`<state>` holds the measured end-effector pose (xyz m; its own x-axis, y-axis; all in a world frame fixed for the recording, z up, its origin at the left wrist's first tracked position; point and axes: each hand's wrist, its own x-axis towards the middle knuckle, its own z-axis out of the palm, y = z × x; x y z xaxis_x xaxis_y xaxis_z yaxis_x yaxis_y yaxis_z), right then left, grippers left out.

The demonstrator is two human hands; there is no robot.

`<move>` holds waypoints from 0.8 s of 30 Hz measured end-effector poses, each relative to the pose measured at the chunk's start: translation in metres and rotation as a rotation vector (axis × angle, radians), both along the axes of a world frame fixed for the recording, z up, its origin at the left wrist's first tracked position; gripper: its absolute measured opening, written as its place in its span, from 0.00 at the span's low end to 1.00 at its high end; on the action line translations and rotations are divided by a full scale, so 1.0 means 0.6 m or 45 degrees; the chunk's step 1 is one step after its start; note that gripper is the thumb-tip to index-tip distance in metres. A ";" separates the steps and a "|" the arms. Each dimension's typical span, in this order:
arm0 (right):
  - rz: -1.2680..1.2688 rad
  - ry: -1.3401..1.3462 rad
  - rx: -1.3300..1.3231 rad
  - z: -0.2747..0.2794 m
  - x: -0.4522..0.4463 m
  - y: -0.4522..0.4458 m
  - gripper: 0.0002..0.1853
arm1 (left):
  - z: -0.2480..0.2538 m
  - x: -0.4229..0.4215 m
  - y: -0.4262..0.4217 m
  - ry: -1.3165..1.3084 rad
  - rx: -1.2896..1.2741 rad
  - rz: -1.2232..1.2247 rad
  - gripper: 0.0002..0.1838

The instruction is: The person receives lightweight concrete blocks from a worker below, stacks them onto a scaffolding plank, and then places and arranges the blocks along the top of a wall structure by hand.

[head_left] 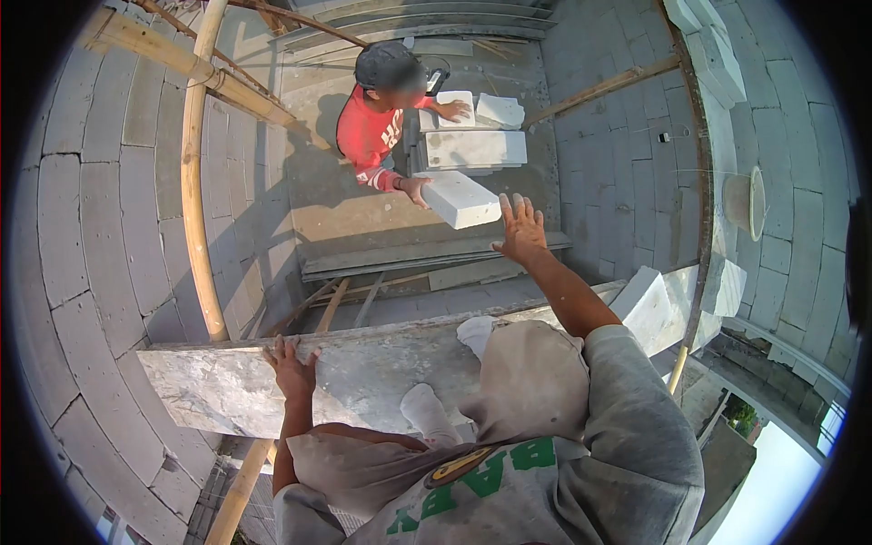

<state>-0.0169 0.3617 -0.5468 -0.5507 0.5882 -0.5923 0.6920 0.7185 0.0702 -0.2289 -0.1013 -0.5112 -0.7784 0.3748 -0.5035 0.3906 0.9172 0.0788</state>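
On the far left, a wall of grey concrete blocks (82, 227) stands laid in courses, with a bamboo pole (193, 182) rising beside it. The person's left hand (292, 368) is spread on the upper edge of a pale, stained scaffold board (209, 389), seemingly steadying the body and grasping no block.

Beyond the board and lower down, a co-worker in a red top (368, 132) has one hand (416, 189) on the left end of a white aerated concrete block (461, 202). The block is raised between the two people, its long axis running from that hand at upper left down towards lower right, with an end face turned to the board. The co-worker's other hand (451, 111) rests on another block, above a stack of white blocks (475, 148).

Just beside the raised block's right end, the person's right hand (521, 232) is open, fingers extended; contact is hard to tell, but no grip has closed. The load therefore seems to be the co-worker's, and the transfer incomplete.

Farther right, a loose block (639, 298) and another angled block (725, 286) are already up at board level, while the stack below appears to remain for lifting.
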 end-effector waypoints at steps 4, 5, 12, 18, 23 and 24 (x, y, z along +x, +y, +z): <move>0.172 -0.007 -0.049 0.013 -0.027 -0.056 0.63 | 0.007 0.000 0.004 -0.018 -0.004 0.020 0.31; 0.177 -0.012 -0.087 0.011 -0.038 -0.070 0.64 | 0.007 0.000 0.005 -0.016 -0.002 0.017 0.31; 0.229 0.347 -0.179 0.012 -0.170 -0.156 0.66 | 0.002 0.000 0.000 -0.010 0.015 0.009 0.31; 0.484 0.434 -0.041 0.000 -0.226 -0.189 0.59 | -0.003 0.001 -0.006 0.020 0.036 -0.036 0.32; 0.456 0.685 -0.094 0.000 -0.236 -0.189 0.52 | -0.003 0.000 -0.004 -0.008 0.056 -0.016 0.31; 0.443 0.714 -0.098 0.002 -0.237 -0.184 0.51 | -0.005 -0.001 -0.008 0.005 0.064 -0.048 0.31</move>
<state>-0.1588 0.2510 -0.5453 -0.9379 0.2878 -0.1935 0.3352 0.8952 -0.2936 -0.2295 -0.1058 -0.5142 -0.7652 0.4285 -0.4805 0.4250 0.8968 0.1228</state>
